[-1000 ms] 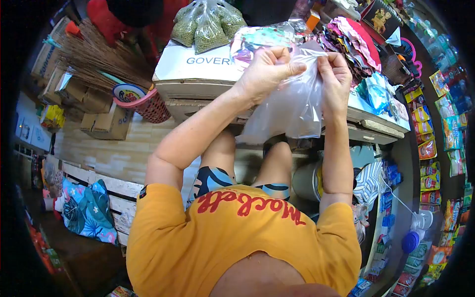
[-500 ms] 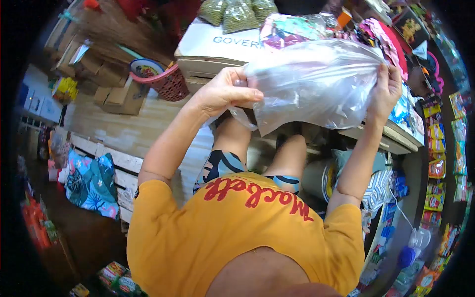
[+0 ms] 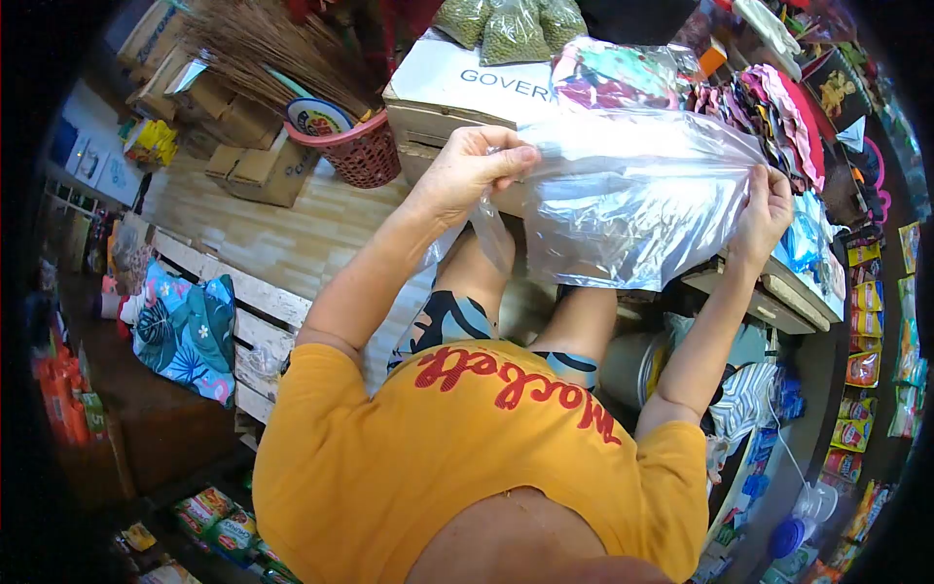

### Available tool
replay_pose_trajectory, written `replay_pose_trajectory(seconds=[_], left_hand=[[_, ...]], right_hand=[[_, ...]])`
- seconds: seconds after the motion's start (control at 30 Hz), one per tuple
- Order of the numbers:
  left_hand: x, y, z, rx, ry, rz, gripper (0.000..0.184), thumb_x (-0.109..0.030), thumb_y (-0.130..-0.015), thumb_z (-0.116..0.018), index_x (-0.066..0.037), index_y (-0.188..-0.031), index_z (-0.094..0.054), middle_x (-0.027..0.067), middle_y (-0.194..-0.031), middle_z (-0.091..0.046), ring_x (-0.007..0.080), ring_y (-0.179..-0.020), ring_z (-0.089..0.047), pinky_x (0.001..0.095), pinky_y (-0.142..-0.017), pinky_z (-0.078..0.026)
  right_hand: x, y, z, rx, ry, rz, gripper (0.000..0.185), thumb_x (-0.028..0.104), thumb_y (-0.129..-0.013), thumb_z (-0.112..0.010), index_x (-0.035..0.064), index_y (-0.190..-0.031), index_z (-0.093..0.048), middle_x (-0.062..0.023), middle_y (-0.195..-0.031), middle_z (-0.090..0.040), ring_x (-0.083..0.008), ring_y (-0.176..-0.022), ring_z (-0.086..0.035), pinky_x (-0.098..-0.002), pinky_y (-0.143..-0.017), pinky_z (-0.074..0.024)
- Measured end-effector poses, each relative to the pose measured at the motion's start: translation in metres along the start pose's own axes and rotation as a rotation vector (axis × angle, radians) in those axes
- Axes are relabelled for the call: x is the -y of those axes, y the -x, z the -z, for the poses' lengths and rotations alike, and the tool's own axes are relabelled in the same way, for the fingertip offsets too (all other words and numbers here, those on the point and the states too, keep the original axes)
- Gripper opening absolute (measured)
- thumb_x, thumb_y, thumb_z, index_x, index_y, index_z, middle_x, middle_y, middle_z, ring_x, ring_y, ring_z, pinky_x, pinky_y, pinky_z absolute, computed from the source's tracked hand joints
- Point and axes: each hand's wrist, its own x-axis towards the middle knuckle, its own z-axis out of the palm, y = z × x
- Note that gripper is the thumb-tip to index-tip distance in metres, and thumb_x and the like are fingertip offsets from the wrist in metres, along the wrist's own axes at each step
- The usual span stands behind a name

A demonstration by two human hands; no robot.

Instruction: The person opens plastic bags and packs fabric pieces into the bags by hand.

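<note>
A clear plastic bag (image 3: 632,209) is stretched flat between my two hands, above my thighs. My left hand (image 3: 467,175) pinches its left edge between thumb and fingers, and a loose strip of plastic hangs below that hand. At the opposite end, my right hand (image 3: 762,219) is closed on the gathered corner, where creases fan across the film. The bag looks flat, with nothing visible inside. Just beyond it lies a clear-wrapped bundle of patterned cloth (image 3: 618,73).
Ahead is a white box (image 3: 467,80) with packs of green beans (image 3: 516,29) on it. A pink basket (image 3: 360,156) and cardboard boxes (image 3: 258,170) stand at left. Folded teal floral fabric (image 3: 185,331) rests by a slatted bench (image 3: 263,321). Hanging sachets (image 3: 864,326) line the right.
The bag has been drawn flatter and its lower edge hangs straighter. The view has shifted, so the surroundings sit further right and lower. Both hands keep their hold.
</note>
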Motion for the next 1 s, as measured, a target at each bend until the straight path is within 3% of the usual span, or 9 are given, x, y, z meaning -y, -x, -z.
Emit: replay_pose_trajectory(seconds=[0.1, 0.17, 0.37, 0.6, 0.73, 0.8, 0.83, 0.9, 1.0], left_hand=[[-0.001, -0.002, -0.001, -0.104, -0.029, -0.063, 0.013, -0.015, -0.086, -0.059, -0.002, -0.087, -0.062, -0.0024, -0.069, -0.055, 0.0035, -0.054, -0.044, 0.0167, -0.049, -0.033], [-0.001, -0.006, 0.004, -0.203, -0.050, -0.146, 0.012, -0.014, -0.086, -0.058, -0.003, -0.084, -0.061, -0.0043, -0.069, -0.055, 0.0029, -0.059, -0.043, 0.0179, -0.054, -0.034], [-0.025, -0.007, 0.017, -0.292, -0.005, -0.230, 0.008, -0.012, -0.085, -0.057, -0.005, -0.085, -0.061, -0.0038, -0.076, -0.057, 0.0025, -0.068, -0.049, 0.0169, -0.063, -0.038], [-0.033, -0.008, 0.032, -0.368, 0.024, -0.236, 0.009, -0.012, -0.084, -0.059, -0.004, -0.087, -0.060, -0.0018, -0.075, -0.057, 0.0040, -0.063, -0.051, 0.0174, -0.056, -0.040], [-0.048, -0.001, 0.047, -0.577, -0.231, -0.355, 0.017, -0.015, -0.084, -0.062, -0.003, -0.095, -0.059, -0.0018, -0.080, -0.056, 0.0049, -0.069, -0.051, 0.0184, -0.061, -0.041], [-0.069, 0.010, 0.037, -0.818, -0.701, -0.752, 0.017, -0.012, -0.082, -0.066, -0.001, -0.091, -0.058, 0.0002, -0.080, -0.055, 0.0081, -0.076, -0.049, 0.0213, -0.066, -0.040], [-0.076, 0.017, 0.031, -0.847, -0.686, -0.879, 0.016, -0.010, -0.080, -0.067, -0.001, -0.089, -0.057, 0.0002, -0.079, -0.054, 0.0087, -0.074, -0.050, 0.0222, -0.066, -0.041], [-0.086, 0.039, -0.009, -0.807, -0.710, -0.821, 0.013, -0.009, -0.079, -0.068, -0.001, -0.085, -0.058, 0.0014, -0.075, -0.054, 0.0091, -0.069, -0.050, 0.0233, -0.062, -0.041], [-0.078, 0.051, -0.057, -0.298, -1.001, -0.721, 0.018, -0.015, -0.075, -0.071, -0.002, -0.077, -0.058, 0.0064, -0.072, -0.057, 0.0157, -0.061, -0.053, 0.0263, -0.057, -0.043]], right_hand=[[-0.009, 0.000, 0.005, 0.088, -0.164, -0.195, 0.007, 0.012, -0.087, -0.059, 0.0051, -0.084, -0.060, 0.0049, -0.068, -0.056, -0.0004, -0.051, -0.041, -0.0150, -0.045, -0.0302], [0.002, 0.005, 0.008, 0.219, -0.289, -0.332, 0.007, 0.010, -0.085, -0.061, 0.0033, -0.085, -0.060, 0.0010, -0.077, -0.061, -0.0051, -0.067, -0.053, -0.0187, -0.063, -0.0426], [0.002, 0.018, 0.004, 0.435, -0.513, -0.473, 0.012, 0.005, -0.083, -0.060, 0.0020, -0.093, -0.055, -0.0073, -0.079, -0.062, -0.0139, -0.065, -0.061, -0.0259, -0.059, -0.0516], [0.003, 0.028, -0.017, 0.423, -0.526, -0.494, 0.033, -0.006, -0.076, -0.062, 0.0023, -0.104, -0.048, -0.0104, -0.079, -0.063, -0.0163, -0.066, -0.062, -0.0265, -0.060, -0.0528], [-0.002, 0.030, -0.019, 0.364, -0.534, -0.434, 0.037, -0.006, -0.074, -0.065, 0.0015, -0.106, -0.047, -0.0117, -0.081, -0.064, -0.0160, -0.066, -0.062, -0.0260, -0.061, -0.0523], [0.002, 0.032, -0.025, 0.325, -0.527, -0.407, 0.038, -0.006, -0.073, -0.065, 0.0009, -0.105, -0.047, -0.0116, -0.081, -0.064, -0.0160, -0.066, -0.062, -0.0258, -0.062, -0.0520], [0.006, 0.034, -0.029, 0.311, -0.530, -0.399, 0.038, -0.007, -0.072, -0.065, 0.0006, -0.105, -0.047, -0.0114, -0.082, -0.064, -0.0160, -0.066, -0.062, -0.0258, -0.062, -0.0518], [0.013, 0.039, -0.039, 0.290, -0.537, -0.378, 0.040, -0.009, -0.070, -0.065, 0.0003, -0.104, -0.048, -0.0108, -0.081, -0.064, -0.0161, -0.067, -0.062, -0.0257, -0.063, -0.0516], [0.017, 0.043, -0.050, 0.326, -0.588, -0.350, 0.044, -0.013, -0.063, -0.067, 0.0007, -0.101, -0.049, -0.0103, -0.081, -0.064, -0.0157, -0.069, -0.063, -0.0253, -0.064, -0.0512]])
